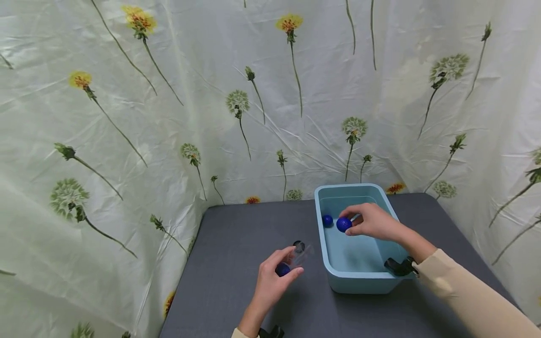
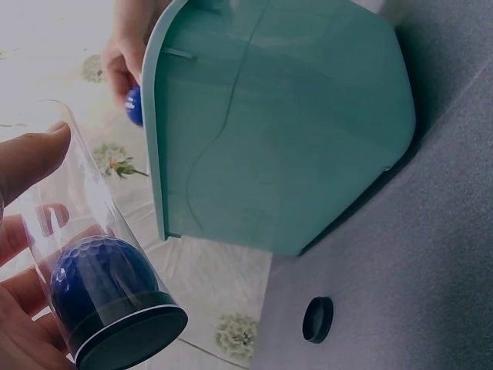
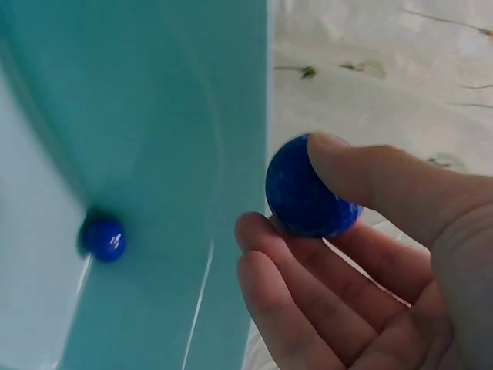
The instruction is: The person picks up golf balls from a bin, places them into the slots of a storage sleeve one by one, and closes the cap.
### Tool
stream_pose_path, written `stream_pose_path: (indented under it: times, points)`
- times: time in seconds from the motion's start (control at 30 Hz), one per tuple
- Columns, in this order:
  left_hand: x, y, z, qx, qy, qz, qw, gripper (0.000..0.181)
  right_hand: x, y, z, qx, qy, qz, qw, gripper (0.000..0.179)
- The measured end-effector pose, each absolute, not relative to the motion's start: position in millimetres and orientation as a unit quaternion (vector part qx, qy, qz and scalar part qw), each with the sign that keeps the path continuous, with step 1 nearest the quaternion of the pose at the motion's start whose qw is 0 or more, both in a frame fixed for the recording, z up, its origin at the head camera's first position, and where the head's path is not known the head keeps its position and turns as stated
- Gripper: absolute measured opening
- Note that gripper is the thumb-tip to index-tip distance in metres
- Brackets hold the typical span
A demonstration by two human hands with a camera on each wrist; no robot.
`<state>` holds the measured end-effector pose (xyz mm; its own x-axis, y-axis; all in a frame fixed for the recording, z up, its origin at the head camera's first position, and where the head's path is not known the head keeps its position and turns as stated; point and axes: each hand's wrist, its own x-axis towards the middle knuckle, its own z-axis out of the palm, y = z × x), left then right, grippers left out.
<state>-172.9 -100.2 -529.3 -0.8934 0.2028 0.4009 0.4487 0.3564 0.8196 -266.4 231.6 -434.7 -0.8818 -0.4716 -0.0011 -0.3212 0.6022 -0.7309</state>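
My left hand [image 1: 272, 277] grips a clear plastic tube [image 2: 92, 193] with a black cap at its lower end. Inside the tube, against that cap, sits a blue golf ball [image 2: 100, 277]. Over the light blue plastic bin [image 1: 322, 244], my right hand [image 1: 372, 221] pinches another blue golf ball [image 3: 304, 189] between thumb and fingers. A third blue ball [image 1: 327, 220] lies on the bin's floor by its left wall. On the table, a loose black cap [image 2: 317, 319] lies near the bin, partly behind the tube in the head view.
The bin stands on a dark grey table [image 1: 236, 244], right of its middle. A pale curtain [image 1: 203, 94] printed with dandelions hangs behind and on both sides. Black wrist straps [image 1: 399, 266] sit on both arms.
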Motion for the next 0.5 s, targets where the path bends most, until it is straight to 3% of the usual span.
stream_pose_path:
  times: [0.23,0.5]
  points:
    - [-171,-100,-525,-0.197,-0.814,-0.534,0.114,0.051,-243,222,-436,-0.190,0.864,-0.459,0.077,0.044]
    - [-172,-100,-523,-0.187,-0.817,-0.533,0.118,0.050,-225,200,-438,-0.164,0.804,-0.562,0.099,0.048]
